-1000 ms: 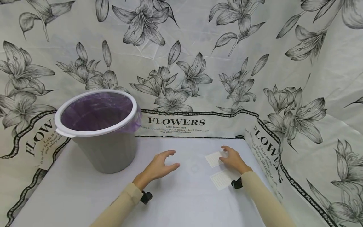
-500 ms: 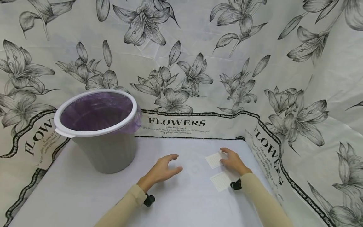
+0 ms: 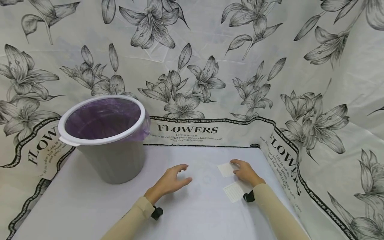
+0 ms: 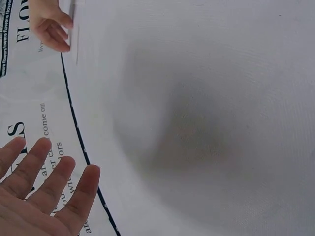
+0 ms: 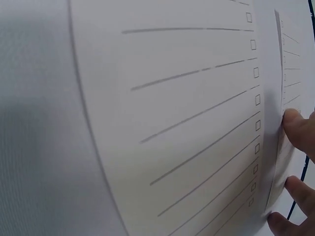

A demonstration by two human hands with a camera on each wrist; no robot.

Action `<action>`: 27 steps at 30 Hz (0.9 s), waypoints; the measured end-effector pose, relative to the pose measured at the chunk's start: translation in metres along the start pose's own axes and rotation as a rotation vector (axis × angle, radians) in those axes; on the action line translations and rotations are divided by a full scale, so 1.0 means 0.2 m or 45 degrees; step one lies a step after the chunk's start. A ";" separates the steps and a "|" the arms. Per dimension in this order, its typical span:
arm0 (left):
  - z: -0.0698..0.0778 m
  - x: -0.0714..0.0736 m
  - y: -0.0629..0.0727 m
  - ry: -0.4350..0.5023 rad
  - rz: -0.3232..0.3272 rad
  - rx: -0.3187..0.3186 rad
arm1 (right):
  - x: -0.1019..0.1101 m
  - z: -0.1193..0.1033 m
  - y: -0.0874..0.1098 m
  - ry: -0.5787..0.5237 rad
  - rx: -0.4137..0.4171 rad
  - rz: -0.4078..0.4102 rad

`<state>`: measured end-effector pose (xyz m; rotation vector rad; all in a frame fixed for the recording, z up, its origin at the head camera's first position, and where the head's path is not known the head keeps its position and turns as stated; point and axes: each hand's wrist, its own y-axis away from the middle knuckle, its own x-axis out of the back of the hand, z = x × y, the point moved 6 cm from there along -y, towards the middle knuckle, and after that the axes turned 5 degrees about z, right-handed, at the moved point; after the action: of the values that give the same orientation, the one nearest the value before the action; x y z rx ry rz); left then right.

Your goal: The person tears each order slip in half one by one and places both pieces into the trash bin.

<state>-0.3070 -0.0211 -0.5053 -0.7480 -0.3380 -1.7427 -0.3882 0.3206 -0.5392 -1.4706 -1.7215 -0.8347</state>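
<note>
My left hand (image 3: pixel 170 180) hovers over the table with its fingers spread and nothing in them. In the left wrist view, the fingertips (image 4: pixel 88 179) show straight and apart. At the right, my right hand (image 3: pixel 247 172) holds the edge of the farther lined checklist sheet (image 3: pixel 224 170), its thumb and fingers (image 5: pixel 300 129) bent at the paper's rim. The hand covers the right part of that sheet. Closer to me, another checklist sheet (image 3: pixel 233 192) lies flat by the right wrist, printed with lines and small boxes.
A grey bin (image 3: pixel 112 163) with a white rim and a purple liner stands at the left on the white-covered table (image 3: pixel 192 216). Flower-printed cloth (image 3: pixel 192 30) hangs behind and along both sides. Black devices are strapped to both wrists.
Over the last second my left hand has shifted slightly right and nearer to me. The right fingers have drawn in on the far sheet, whose printed lines now look fainter.
</note>
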 end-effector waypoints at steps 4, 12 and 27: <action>0.00 0.00 0.00 -0.002 0.002 -0.004 | -0.01 -0.03 0.00 0.032 0.046 0.008; 0.01 -0.02 0.01 0.023 -0.009 -0.005 | -0.06 -0.11 0.01 0.120 0.086 0.028; -0.01 -0.04 0.02 0.012 -0.003 0.002 | -0.23 -0.33 0.01 0.078 0.132 0.047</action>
<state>-0.3028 -0.0173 -0.5127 -0.7387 -0.3341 -1.7475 -0.3747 0.2425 -0.5421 -1.3896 -1.6624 -0.7520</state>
